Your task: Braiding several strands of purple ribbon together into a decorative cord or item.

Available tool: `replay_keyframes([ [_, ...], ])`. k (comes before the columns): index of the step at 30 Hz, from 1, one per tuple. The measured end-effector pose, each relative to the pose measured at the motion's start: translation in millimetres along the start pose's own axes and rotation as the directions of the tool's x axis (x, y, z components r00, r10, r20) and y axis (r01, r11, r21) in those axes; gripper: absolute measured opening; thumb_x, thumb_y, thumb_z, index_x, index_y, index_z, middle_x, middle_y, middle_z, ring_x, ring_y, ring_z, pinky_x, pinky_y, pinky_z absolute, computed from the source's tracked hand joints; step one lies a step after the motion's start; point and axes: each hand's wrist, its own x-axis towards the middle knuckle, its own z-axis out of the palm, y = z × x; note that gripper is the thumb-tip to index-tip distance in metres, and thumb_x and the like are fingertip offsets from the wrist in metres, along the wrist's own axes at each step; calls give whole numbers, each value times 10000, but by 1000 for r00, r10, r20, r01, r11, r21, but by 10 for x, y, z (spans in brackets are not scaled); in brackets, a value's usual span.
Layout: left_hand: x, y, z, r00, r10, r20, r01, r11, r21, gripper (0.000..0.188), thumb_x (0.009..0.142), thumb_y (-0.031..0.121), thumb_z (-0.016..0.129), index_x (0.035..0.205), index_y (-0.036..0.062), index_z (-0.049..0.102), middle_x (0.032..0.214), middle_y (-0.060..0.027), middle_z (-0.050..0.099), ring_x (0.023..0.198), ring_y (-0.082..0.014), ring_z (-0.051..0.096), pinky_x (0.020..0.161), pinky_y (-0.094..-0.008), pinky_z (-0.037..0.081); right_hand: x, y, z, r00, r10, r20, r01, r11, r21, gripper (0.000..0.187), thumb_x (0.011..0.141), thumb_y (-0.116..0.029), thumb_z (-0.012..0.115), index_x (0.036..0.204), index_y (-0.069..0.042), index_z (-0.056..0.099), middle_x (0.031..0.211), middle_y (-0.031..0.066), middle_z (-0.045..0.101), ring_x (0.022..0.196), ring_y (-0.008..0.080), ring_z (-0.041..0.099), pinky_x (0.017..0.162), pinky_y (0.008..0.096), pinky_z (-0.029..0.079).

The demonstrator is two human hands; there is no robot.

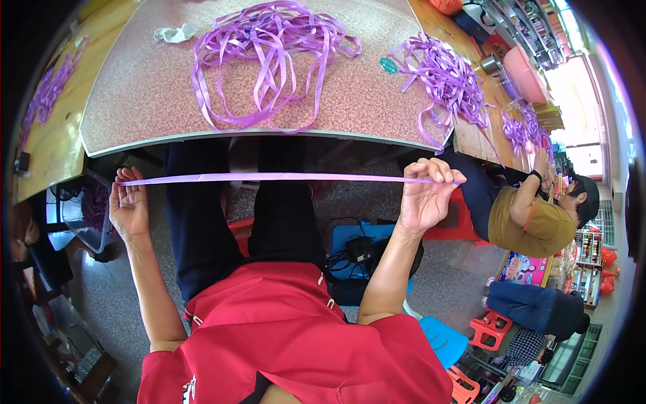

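Observation:
A narrow purple ribbon (269,177) is stretched level and taut between my two hands, above my lap and just short of the table edge. My left hand (130,205) pinches one end between thumb and fingers. At the other end, my right hand (429,192) pinches the ribbon, with a short tip showing past the fingers. On the speckled pink table (155,101) in front of me lies a loose, looped heap of purple ribbon (269,40). A second tangled pile of purple ribbon (447,77) spills over the table's right side.
A crumpled white tissue (174,34) and a round green sticker (388,65) are on the table. Another person (538,219) sits at the right, handling purple ribbons. A pink basin (525,74) stands far right. Beside me are a blue chair (350,242) and a red stool (457,219).

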Motion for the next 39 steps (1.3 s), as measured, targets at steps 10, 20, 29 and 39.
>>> replay_keyframes([
  [10, 35, 55, -83, 1000, 19, 22, -19, 1000, -1, 228, 929, 1, 437, 1126, -77, 519, 1174, -207, 586, 1141, -347, 538, 1097, -542, 347, 4, 33, -3, 999, -9, -41, 10, 999, 33, 237, 907, -82, 610, 1143, -105, 613, 882, -12, 636, 889, 150, 589, 1041, 448, 361],
  [20, 20, 80, -83, 1000, 10, 19, -10, 1000, 6, 235, 928, -1, 445, 1136, -78, 521, 1165, -202, 589, 1130, -341, 545, 1093, -540, 354, -13, -31, -35, 965, -93, -244, 67, 991, -113, 327, 914, -114, 612, 1237, -75, 572, 1024, 33, 698, 982, 176, 621, 998, 434, 407],
  [29, 37, 100, -46, 994, 89, -61, -86, 995, 48, 246, 910, 6, 491, 1147, -40, 537, 1226, -177, 591, 1185, -332, 534, 1105, -556, 321, 5, -14, 6, 968, -77, -239, 42, 988, -147, 210, 921, -152, 612, 1126, -115, 641, 1044, 29, 697, 1037, 187, 605, 964, 425, 431],
  [39, 1, -67, 25, 999, 50, -4, -49, 989, 142, 95, 914, 131, 628, 944, 42, 633, 921, -64, 669, 958, -205, 626, 1060, -554, 370, -50, -58, 32, 988, 22, -154, -44, 989, -140, 197, 927, -152, 613, 1111, -84, 635, 1090, 63, 640, 1087, 204, 565, 863, 409, 528],
])
